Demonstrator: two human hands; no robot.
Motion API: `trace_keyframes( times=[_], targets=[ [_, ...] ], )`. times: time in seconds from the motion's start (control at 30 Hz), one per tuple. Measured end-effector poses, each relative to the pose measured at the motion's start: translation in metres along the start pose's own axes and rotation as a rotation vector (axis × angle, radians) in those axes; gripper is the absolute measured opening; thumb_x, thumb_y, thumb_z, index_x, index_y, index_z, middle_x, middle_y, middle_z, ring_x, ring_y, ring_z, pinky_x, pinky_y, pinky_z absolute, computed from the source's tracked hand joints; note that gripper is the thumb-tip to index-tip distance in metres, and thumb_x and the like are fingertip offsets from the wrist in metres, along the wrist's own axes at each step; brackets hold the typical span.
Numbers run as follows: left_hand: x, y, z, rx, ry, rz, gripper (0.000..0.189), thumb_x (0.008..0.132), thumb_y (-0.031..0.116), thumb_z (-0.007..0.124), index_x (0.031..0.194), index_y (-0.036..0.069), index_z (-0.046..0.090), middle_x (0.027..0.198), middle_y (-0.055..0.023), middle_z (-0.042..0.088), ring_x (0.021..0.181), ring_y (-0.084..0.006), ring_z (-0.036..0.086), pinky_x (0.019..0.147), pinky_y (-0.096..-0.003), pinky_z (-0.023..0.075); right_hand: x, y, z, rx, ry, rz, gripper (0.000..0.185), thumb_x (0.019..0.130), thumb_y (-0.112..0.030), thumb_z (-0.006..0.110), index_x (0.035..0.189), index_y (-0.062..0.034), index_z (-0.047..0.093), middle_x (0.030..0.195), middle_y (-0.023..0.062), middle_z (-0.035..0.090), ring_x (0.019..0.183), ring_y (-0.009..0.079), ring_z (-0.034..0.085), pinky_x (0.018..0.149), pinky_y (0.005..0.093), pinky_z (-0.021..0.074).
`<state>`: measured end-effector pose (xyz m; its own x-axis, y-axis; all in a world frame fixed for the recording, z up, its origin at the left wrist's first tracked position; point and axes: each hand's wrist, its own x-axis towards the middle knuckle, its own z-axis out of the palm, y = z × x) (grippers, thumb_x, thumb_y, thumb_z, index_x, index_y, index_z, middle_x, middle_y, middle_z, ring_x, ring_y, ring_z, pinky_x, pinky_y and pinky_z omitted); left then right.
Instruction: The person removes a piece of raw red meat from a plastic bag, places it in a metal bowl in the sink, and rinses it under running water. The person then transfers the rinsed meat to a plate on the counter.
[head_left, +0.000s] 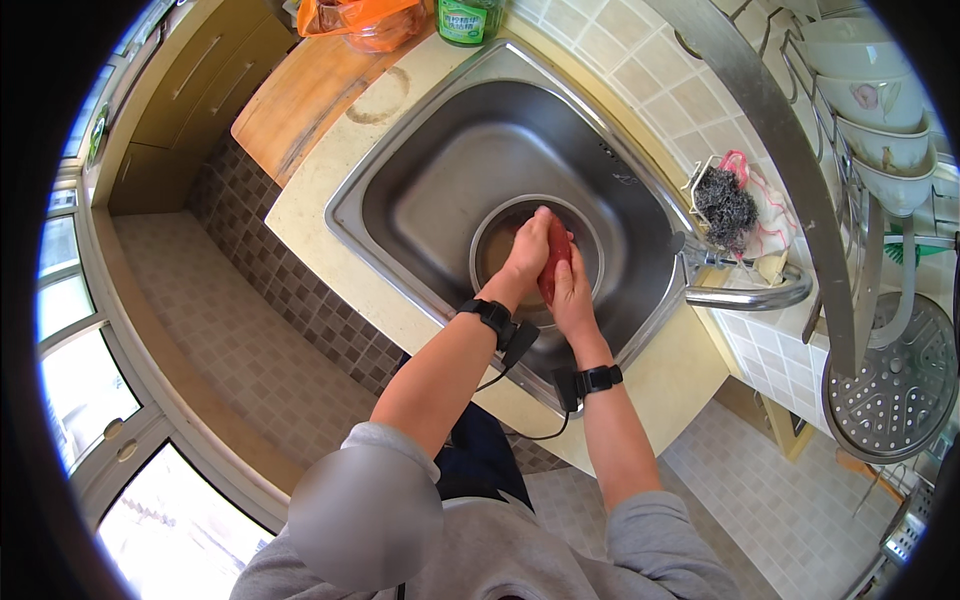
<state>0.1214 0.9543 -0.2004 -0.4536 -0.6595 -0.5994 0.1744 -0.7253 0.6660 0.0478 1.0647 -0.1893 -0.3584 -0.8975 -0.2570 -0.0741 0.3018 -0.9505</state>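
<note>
Both of my hands hold a long reddish root vegetable or sausage-like item (555, 259) over a round metal basin (478, 262) in the stainless steel sink; its exact kind is not clear. My left hand (529, 249) lies along its left side, fingers pointing up the picture. From the lower right, my right hand (572, 289) grips it, the fingers partly behind it. Murky water (495, 255) shows in the basin. Each wrist wears a black band with a small device and a cable.
The chrome faucet (750, 298) juts in at the sink's right. Beside it hangs a rack with a steel wool scrubber (724, 208) and cloth. Dish soap (469, 21), an orange plastic bag (367, 22) and a wooden board (300, 105) lie beyond the sink. Bowls (885, 101) stack at upper right.
</note>
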Motion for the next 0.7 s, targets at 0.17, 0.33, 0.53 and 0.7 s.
trace_keyframes(
  times=[0.17,0.33,0.53,0.7],
  targets=[
    [-0.012,-0.034,-0.014,0.108,-0.034,-0.003,0.037,0.106,0.029,0.055,0.132,0.002,0.057,0.125,-0.0119,0.063,0.11,-0.023,0.062,0.094,-0.0378,0.0512,0.001,0.011,-0.004,0.167,-0.035,0.606,0.058,0.112,-0.039,0.041,0.156,-0.0024,0.036,0.138,0.0203,0.059,0.127,0.0328,0.058,0.11,0.0442,0.0452],
    [0.003,-0.05,-0.046,0.408,0.136,-0.569,0.043,0.104,0.028,0.05,0.134,-0.001,0.06,0.129,-0.0192,0.065,0.113,-0.0343,0.064,0.095,-0.0476,0.0501,0.011,0.066,0.02,-0.525,0.032,0.396,0.071,0.098,-0.038,0.065,0.158,-0.0137,0.035,0.132,0.024,0.056,0.12,0.0408,0.058,0.099,0.0498,0.052],
    [0.039,-0.098,-0.077,0.14,0.388,-0.551,0.054,0.105,0.039,0.039,0.136,0.0,0.061,0.137,-0.0227,0.064,0.121,-0.0389,0.063,0.098,-0.0492,0.0503,0.036,0.091,0.039,-1.188,-0.223,0.098,0.076,0.085,-0.03,0.078,0.152,-0.0201,0.043,0.133,0.0245,0.05,0.122,0.0488,0.054,0.096,0.0549,0.0528],
    [0.059,-0.13,-0.085,0.165,0.418,-0.528,0.061,0.107,0.041,0.042,0.147,-0.003,0.051,0.147,-0.0209,0.057,0.134,-0.0382,0.054,0.108,-0.0473,0.0441,0.04,0.088,0.039,-1.109,-0.251,0.012,0.073,0.089,-0.034,0.072,0.153,-0.0181,0.039,0.13,0.0238,0.055,0.113,0.0499,0.061,0.094,0.0538,0.0547]
  ],
)
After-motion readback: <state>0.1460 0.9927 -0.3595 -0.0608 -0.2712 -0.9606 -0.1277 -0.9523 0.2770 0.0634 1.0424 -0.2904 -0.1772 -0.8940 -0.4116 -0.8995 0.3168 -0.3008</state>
